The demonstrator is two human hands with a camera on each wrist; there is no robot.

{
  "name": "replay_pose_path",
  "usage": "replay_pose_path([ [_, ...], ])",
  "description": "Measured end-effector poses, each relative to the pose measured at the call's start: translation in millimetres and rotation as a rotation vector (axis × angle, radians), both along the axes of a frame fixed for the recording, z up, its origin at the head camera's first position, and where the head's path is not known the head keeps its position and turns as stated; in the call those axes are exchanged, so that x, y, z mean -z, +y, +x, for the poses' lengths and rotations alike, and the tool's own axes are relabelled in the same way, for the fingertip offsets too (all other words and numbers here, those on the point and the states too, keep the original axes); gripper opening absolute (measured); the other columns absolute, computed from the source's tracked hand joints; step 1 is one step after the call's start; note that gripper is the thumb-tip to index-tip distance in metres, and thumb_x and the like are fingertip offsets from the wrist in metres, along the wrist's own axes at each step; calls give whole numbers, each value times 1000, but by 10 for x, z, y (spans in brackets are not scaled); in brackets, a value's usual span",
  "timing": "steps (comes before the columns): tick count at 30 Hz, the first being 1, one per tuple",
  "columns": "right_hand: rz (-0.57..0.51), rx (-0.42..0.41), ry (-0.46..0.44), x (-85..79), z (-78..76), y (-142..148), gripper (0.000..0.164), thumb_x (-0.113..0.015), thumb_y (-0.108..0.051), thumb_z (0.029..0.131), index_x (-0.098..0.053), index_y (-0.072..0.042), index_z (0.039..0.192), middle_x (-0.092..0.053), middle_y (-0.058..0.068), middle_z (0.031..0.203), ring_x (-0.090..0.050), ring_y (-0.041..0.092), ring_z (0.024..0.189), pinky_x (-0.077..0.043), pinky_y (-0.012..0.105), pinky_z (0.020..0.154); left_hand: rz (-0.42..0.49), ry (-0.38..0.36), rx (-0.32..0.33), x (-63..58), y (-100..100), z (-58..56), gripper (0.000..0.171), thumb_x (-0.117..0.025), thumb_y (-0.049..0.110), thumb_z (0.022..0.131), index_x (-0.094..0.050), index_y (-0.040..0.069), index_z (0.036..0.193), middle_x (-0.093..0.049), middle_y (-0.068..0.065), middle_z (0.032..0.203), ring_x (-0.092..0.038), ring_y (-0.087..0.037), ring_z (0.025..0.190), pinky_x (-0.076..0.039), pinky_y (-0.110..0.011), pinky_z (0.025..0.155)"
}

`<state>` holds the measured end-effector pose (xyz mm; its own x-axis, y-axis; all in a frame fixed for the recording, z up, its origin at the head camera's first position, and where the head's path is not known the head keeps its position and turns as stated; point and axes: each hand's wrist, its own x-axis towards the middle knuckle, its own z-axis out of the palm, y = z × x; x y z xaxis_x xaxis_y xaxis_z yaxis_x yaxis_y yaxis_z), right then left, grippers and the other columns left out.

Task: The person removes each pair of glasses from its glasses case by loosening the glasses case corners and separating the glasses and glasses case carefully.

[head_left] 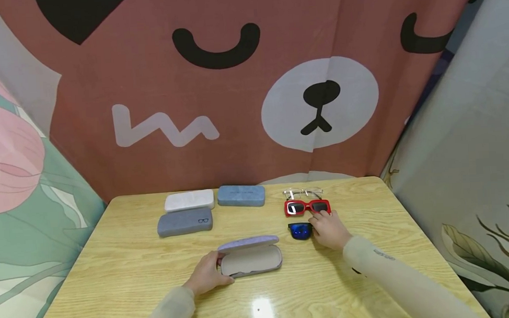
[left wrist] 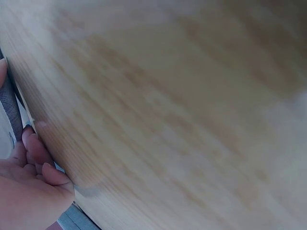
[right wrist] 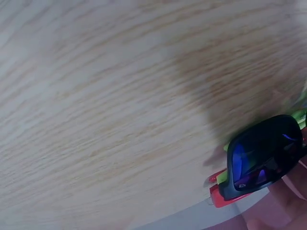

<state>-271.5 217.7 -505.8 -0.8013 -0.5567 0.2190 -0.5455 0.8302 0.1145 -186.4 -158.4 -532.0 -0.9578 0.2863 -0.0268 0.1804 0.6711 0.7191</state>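
Observation:
My left hand (head_left: 207, 273) grips the left end of an open glasses case (head_left: 252, 260) with a lilac lid and pale lining, thumb at its front edge. In the left wrist view, curled fingers (left wrist: 36, 151) show at the left side, close over the wood. My right hand (head_left: 330, 231) holds the right side of blue-lensed sunglasses (head_left: 300, 231), covering that half in the head view. Up close in the right wrist view, a dark-framed lens (right wrist: 264, 155) shows, fingers at its lower right. Just behind lie red sunglasses (head_left: 307, 207), near the right fingertips.
Clear eyeglasses (head_left: 303, 194) lie behind the red pair. Toward the back left of the wooden table (head_left: 126, 262) are a white case (head_left: 189, 200), a blue case (head_left: 241, 195) and a grey-blue case (head_left: 184, 222), all closed. A bear-print curtain (head_left: 237, 155) hangs behind the table.

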Motion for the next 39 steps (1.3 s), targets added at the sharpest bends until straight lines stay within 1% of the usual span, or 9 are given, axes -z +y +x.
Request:
replay_pose_path([
  [4,-20,-37,80,7,-10,-4,16,-72,-5,76,-67,-1,91,-67,13,91,-56,31,80,-45,58,73,2,11,1,-29,12,10,68,-90,20,64,-57,-7,116,-57,-5,98,-50,-18,86,-45,-33,74],
  [6,-17,-41,100,22,-21,-3,15,-73,-5,75,-67,-2,89,-66,12,88,-55,30,78,-45,58,72,7,13,3,-39,20,13,68,-91,20,64,-57,-7,116,-57,-5,98,-50,-17,86,-45,-32,74],
  [14,-2,-6,116,95,-62,-7,13,-75,-6,77,-68,-4,88,-67,10,88,-56,30,79,-43,52,68,11,10,3,-53,29,19,68,-90,19,64,-56,-7,117,-56,-6,98,-49,-17,86,-44,-31,74],
  [18,-5,21,122,94,-63,-27,11,-74,-6,77,-67,-3,86,-66,10,86,-56,30,77,-43,51,67,8,10,8,-45,27,13,69,-90,20,65,-56,-7,119,-57,-6,100,-49,-17,87,-44,-31,74],
  [22,-16,39,116,64,-48,-45,12,-74,-6,77,-66,-3,85,-66,11,85,-56,30,76,-42,53,68,4,16,8,-51,23,14,69,-90,21,65,-56,-7,118,-57,-6,100,-49,-17,87,-45,-31,74],
  [29,-21,47,127,52,-40,-51,11,-74,-7,76,-66,-3,83,-66,12,85,-55,31,75,-41,63,74,8,14,9,-78,27,31,68,-90,19,64,-56,-7,117,-57,-7,99,-49,-18,86,-44,-32,74],
  [34,-23,46,115,51,-30,-45,13,-75,-8,76,-66,-2,85,-66,12,87,-55,32,76,-39,65,77,5,12,7,-88,26,35,67,-90,19,64,-56,-7,117,-56,-7,98,-49,-18,86,-44,-32,74],
  [36,-19,51,104,48,-23,-41,15,-75,-10,77,-68,-2,88,-67,12,90,-56,31,78,-39,66,78,3,12,7,-89,25,37,67,-90,19,64,-57,-7,116,-57,-7,98,-49,-18,86,-44,-32,74],
  [39,-5,57,97,41,-14,-36,19,-76,-12,79,-70,-2,93,-67,11,94,-56,30,81,-41,64,79,1,4,4,-90,21,41,67,-90,19,65,-56,-7,116,-56,-6,98,-49,-18,86,-44,-33,74],
])
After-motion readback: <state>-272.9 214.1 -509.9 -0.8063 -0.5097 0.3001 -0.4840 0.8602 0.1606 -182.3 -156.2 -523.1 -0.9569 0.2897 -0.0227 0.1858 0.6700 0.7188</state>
